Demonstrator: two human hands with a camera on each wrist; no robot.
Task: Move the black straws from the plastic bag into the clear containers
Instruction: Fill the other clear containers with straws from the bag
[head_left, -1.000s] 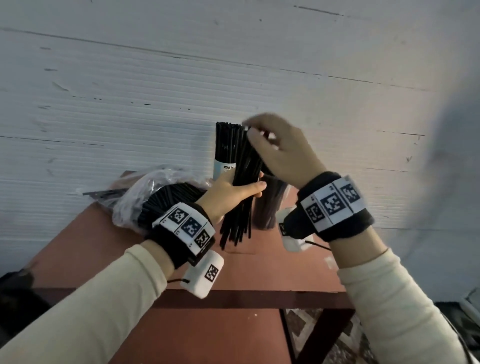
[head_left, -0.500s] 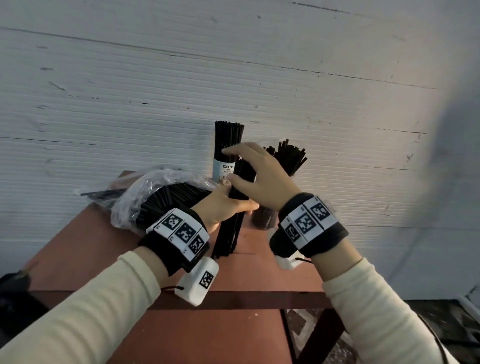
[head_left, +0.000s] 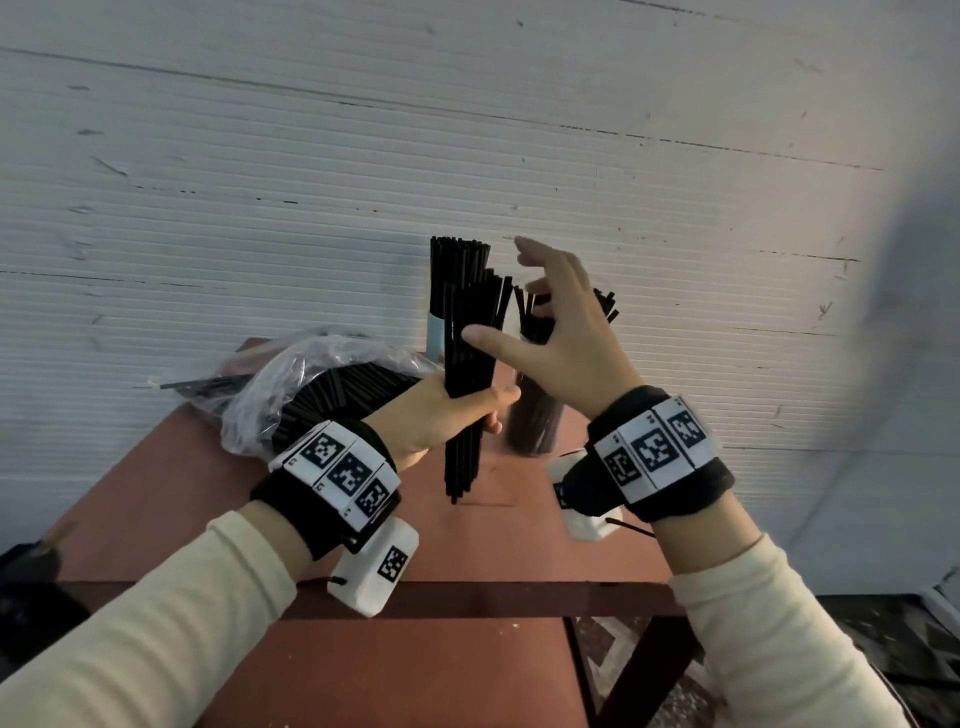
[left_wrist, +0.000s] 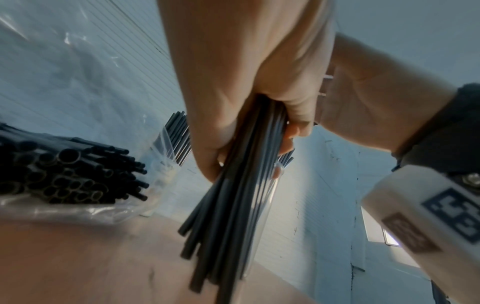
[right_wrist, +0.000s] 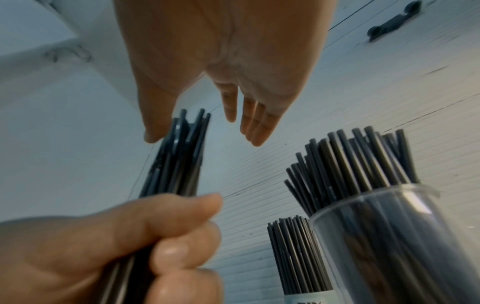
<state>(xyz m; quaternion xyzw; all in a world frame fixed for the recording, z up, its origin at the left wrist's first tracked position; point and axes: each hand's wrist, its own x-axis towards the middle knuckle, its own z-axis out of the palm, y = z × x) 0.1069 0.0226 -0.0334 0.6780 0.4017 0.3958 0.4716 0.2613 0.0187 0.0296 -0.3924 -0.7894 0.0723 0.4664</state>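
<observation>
So we've got a bundle of black straws (head_left: 467, 384) in our left hand (head_left: 441, 415), fingers and thumb curled tight round the middle of it. We think gripping at the middle is the point: it keeps the bundle from fanning out and leaves both ends free to be squared up. The lower ends hang just above, or maybe on, the red table (head_left: 519, 525); we can't tell which.

Our right hand (head_left: 561, 348) holds nothing. Its fingers are loosely spread and mostly straight, and the thumb reaches toward 9 o'clock, next to the upper part of the bundle. It sits at about 2 o'clock from the left hand, probably ready to tap the tops level or steer the bundle over.

As for direction, the bundle's long axis runs nearly straight up, from 6 to 12 o'clock in the head view, with the tops leaning a touch toward 1 o'clock. That suits a drop into a container mouth that faces up.

The near clear container (head_left: 535, 421) stands at roughly 3 o'clock from the bundle, just beside it and already packed with straws that splay out at the top. A second, labelled container (head_left: 435, 332) stands behind at 12 o'clock, also full and upright. The plastic bag (head_left: 311, 384) lies on its side at 9 o'clock, and its straws point along the table.
</observation>
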